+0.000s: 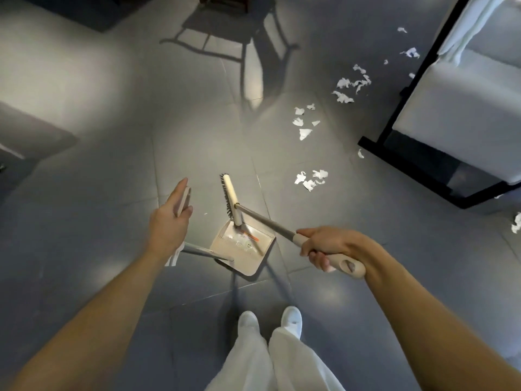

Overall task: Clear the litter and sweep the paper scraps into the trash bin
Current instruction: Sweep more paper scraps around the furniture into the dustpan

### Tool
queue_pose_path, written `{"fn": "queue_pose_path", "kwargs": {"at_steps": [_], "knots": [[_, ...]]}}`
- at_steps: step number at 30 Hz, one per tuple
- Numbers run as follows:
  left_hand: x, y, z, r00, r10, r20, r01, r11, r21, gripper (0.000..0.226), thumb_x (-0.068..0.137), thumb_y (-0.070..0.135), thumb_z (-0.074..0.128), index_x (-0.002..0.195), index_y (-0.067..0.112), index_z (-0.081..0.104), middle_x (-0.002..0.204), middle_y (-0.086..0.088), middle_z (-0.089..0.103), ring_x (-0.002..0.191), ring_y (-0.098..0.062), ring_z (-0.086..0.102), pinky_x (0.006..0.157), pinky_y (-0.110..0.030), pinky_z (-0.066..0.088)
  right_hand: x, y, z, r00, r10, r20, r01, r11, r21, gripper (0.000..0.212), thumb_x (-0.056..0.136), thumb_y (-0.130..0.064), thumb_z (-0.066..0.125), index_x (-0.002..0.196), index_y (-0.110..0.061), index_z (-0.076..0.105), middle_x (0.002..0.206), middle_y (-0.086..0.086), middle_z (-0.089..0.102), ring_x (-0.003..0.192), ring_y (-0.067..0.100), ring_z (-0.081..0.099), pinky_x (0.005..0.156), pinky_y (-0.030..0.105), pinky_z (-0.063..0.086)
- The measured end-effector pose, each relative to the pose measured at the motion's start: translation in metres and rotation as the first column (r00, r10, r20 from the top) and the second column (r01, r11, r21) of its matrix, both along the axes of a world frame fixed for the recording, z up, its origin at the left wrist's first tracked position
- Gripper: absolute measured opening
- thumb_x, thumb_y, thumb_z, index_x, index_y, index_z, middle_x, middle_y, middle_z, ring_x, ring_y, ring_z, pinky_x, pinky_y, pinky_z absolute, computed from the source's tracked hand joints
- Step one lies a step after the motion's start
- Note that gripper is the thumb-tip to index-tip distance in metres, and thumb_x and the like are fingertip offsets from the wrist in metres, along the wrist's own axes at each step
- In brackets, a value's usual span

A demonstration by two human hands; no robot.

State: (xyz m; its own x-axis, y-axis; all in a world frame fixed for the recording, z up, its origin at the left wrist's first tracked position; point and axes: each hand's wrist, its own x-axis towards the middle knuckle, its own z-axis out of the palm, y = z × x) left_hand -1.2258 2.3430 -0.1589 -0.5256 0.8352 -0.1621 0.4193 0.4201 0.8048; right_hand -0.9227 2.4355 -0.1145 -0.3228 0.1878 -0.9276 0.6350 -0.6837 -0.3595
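From the head camera I see my right hand (329,245) wrapped tight round the beige end of the broom (265,221) handle. The shaft runs down and away to the left of that grip, and the brush head hangs just over the far edge of the dustpan (253,268). My left hand (169,221) holds the dustpan's upright handle: the fingers lie nearly straight along the beige grip and the thumb pinches it from the side. The pan sits on the floor (112,165) between the two grips, lower than both, with a little litter in it, one piece tipped orange. The paper scraps (311,180) lie beyond my right hand, past the brush head and to its right. More trail farther off beside a black-framed white seat (465,114).
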Motion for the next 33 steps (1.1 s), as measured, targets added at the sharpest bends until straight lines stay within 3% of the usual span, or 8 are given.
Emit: {"fn": "queue_pose_path", "kwargs": {"at_steps": [7,13,17,19,24,27,30,33], "knots": [[-0.072,-0.031,0.002,0.995,0.095,-0.02,-0.094,0.995,0.028,0.061,0.094,0.011,0.059,0.143,0.043,0.041,0.135,-0.004,0.058,0.117,-0.026,0.058,0.094,-0.028,0.041,-0.075,0.007,0.005,0.993,-0.103,-0.056,0.099,0.993,-0.068,0.051,0.093,0.003,0.042,0.142,-0.012,0.036,0.05,0.003,0.04,0.034,0.005,0.034,0.033,0.011,0.031],[-0.155,-0.052,0.006,0.995,0.087,0.045,-0.088,0.996,0.007,0.06,0.096,0.013,0.058,0.138,0.052,0.041,0.12,0.017,0.055,0.088,-0.001,0.059,0.073,-0.007,0.04,-0.175,-0.01,-0.018,0.994,0.1,0.044,-0.107,0.975,0.197,0.044,0.089,0.001,0.048,0.131,-0.011,0.048,0.049,0.005,0.047,0.04,0.012,0.041,0.041,0.022,0.038],[-0.202,-0.067,-0.001,0.99,0.126,0.061,-0.124,0.992,-0.036,0.058,0.096,0.008,0.056,0.141,0.043,0.043,0.121,0.01,0.057,0.087,-0.012,0.059,0.081,-0.029,0.053,-0.23,-0.039,-0.04,0.947,0.267,0.179,-0.316,0.876,0.365,0.037,0.086,-0.009,0.051,0.124,-0.01,0.05,0.06,0.008,0.059,0.053,0.019,0.051,0.06,0.033,0.046],[-0.222,-0.064,-0.005,0.983,0.158,0.09,-0.154,0.987,-0.047,0.056,0.097,0.008,0.055,0.141,0.041,0.044,0.118,-0.004,0.063,0.071,-0.016,0.055,0.066,-0.031,0.053,-0.251,-0.05,-0.046,0.93,0.296,0.218,-0.36,0.85,0.383,0.041,0.087,-0.013,0.053,0.127,-0.015,0.048,0.071,0.007,0.061,0.06,0.018,0.055,0.065,0.031,0.051],[-0.262,-0.034,-0.009,0.991,0.1,0.092,-0.093,0.993,-0.078,0.059,0.096,0.005,0.053,0.14,0.042,0.046,0.117,-0.02,0.064,0.067,-0.021,0.047,0.068,-0.039,0.048,-0.28,-0.069,-0.052,0.977,0.165,0.138,-0.193,0.955,0.226,0.041,0.088,-0.013,0.056,0.128,-0.02,0.05,0.076,0.007,0.057,0.067,0.017,0.051,0.072,0.032,0.05],[-0.273,-0.023,-0.008,0.995,0.062,0.078,-0.056,0.995,-0.079,0.061,0.096,0.008,0.054,0.137,0.052,0.043,0.109,-0.018,0.064,0.06,-0.018,0.046,0.053,-0.032,0.046,-0.279,-0.066,-0.045,0.994,-0.096,0.051,0.098,0.995,-0.029,0.032,0.089,-0.005,0.054,0.118,-0.018,0.057,0.058,0.005,0.055,0.046,0.008,0.046,0.047,0.019,0.047],[-0.273,-0.027,-0.009,0.997,0.003,0.074,0.002,0.998,-0.068,0.064,0.096,0.012,0.054,0.126,0.067,0.042,0.112,-0.015,0.064,0.059,-0.017,0.05,0.043,-0.027,0.045,-0.261,-0.06,-0.028,0.995,-0.097,0.012,0.098,0.991,-0.096,0.032,0.09,-0.002,0.051,0.119,-0.015,0.056,0.05,0.003,0.052,0.038,0.006,0.042,0.034,0.016,0.039],[-0.259,-0.023,-0.008,0.992,-0.092,0.085,0.098,0.993,-0.067,0.057,0.095,0.008,0.055,0.137,0.046,0.049,0.132,-0.018,0.058,0.094,-0.041,0.064,0.074,-0.048,0.057,-0.237,-0.065,-0.011,0.999,-0.033,0.001,0.033,0.996,-0.081,0.033,0.089,0.0,0.047,0.117,-0.017,0.054,0.047,0.001,0.047,0.037,0.007,0.039,0.034,0.015,0.036]]}}
